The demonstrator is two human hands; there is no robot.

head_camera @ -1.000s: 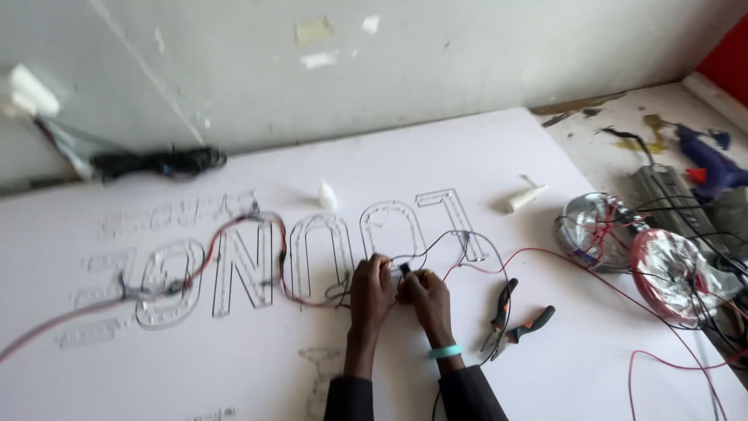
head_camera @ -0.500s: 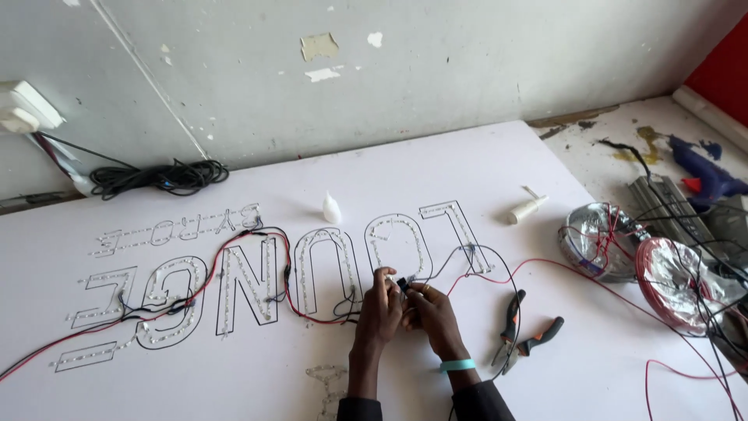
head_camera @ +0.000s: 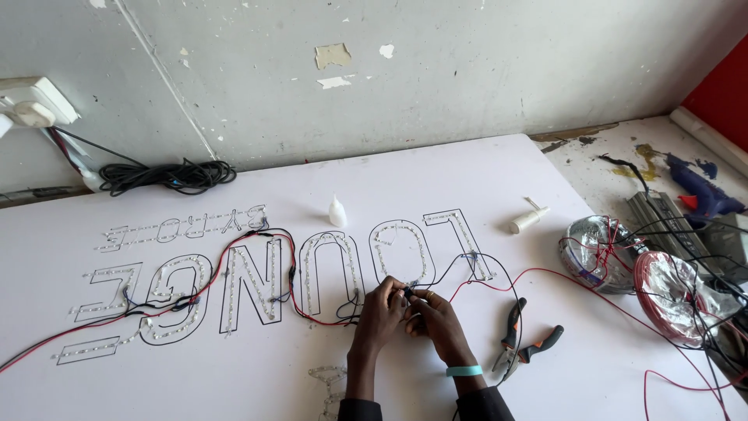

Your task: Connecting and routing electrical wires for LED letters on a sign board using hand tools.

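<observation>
Hands meet low in the middle of the white board [head_camera: 467, 179], which covers most of the worktop. The left hand [head_camera: 382, 312] and right hand [head_camera: 436, 320] are touching each other. Both pinch the same thin black wire [head_camera: 475, 261] between fingertips, right where it ends near the big cut-out letters [head_camera: 327, 269]. The fingers are curled tight, not loose.

From the hands, the wire loops up toward one o'clock and back round. A red wire [head_camera: 576, 284] runs off toward three o'clock to two shiny wire rolls [head_camera: 623, 261]. More red and black wire snakes through the letters toward nine o'clock.

The wire looks very light and bendy. I think it would flop and slip if held far from its tip, so a close pinch near the end seems best. It looks thin enough to snap or pull free from the little lights in the letters if tugged hard.

Pliers [head_camera: 518, 343] with black and red handles lie at four o'clock from the hands, near but not touching. A small white glue bottle [head_camera: 336, 212] stands at eleven o'clock. A white tube [head_camera: 530, 218] lies at one o'clock. A blue glue gun [head_camera: 701, 191] rests far off at two o'clock.
</observation>
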